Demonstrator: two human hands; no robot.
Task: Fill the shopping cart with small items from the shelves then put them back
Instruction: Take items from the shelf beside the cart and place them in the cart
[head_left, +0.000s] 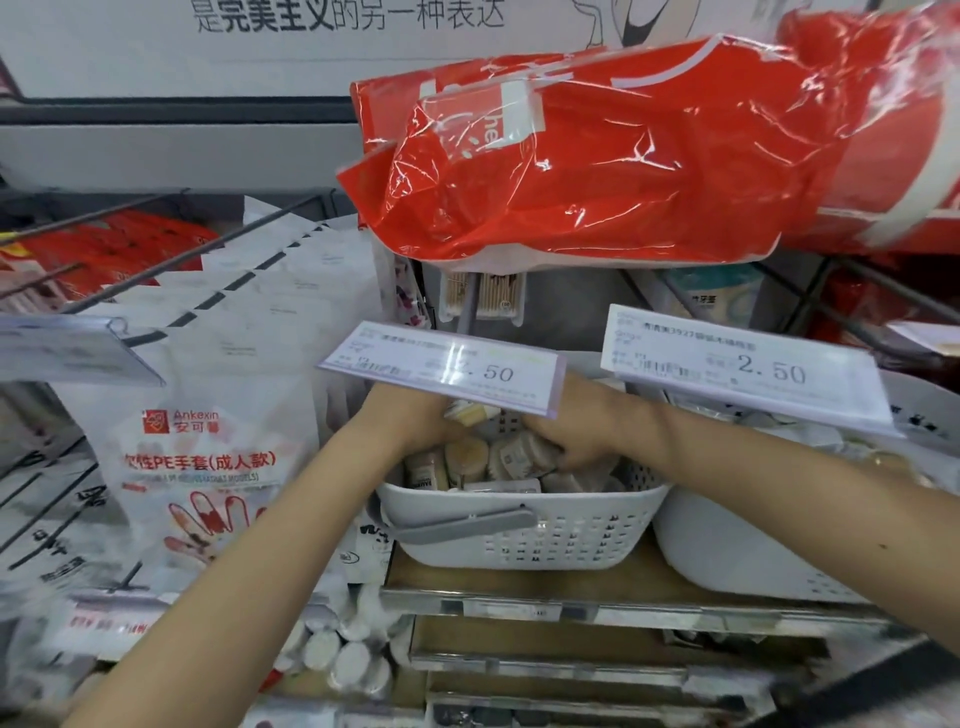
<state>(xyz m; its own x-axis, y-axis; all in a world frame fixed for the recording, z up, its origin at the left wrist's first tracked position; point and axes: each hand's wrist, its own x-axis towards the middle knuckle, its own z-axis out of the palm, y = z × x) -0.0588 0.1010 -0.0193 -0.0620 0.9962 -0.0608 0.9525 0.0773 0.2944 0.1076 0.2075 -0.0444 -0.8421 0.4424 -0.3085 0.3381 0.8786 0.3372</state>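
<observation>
**Both hands down in the white basket of small packs**

At the centre of the frame a white perforated basket (524, 535) with a grey handle sits on a shelf (597, 605), filled with small round packs (470, 457) of what look like wooden sticks. Both forearms reach in from the lower corners of the frame and meet over it.

The left hand (415, 421) is partly hidden behind a price tag (441, 366) reading 2.50 at centre frame; its fingers dip among the packs at the basket's left side, but whether they grip one cannot be told. The right hand (566, 434) lies just right of centre, fingers curled over a cluster of the packs and holding them. The two hands are near each other, not touching.

A second tag (743, 364) hangs to the right, over another white basket (727, 561). Above, in the upper right, hang red plastic bags (597, 171). At left hang white glove packets (202, 457).
</observation>
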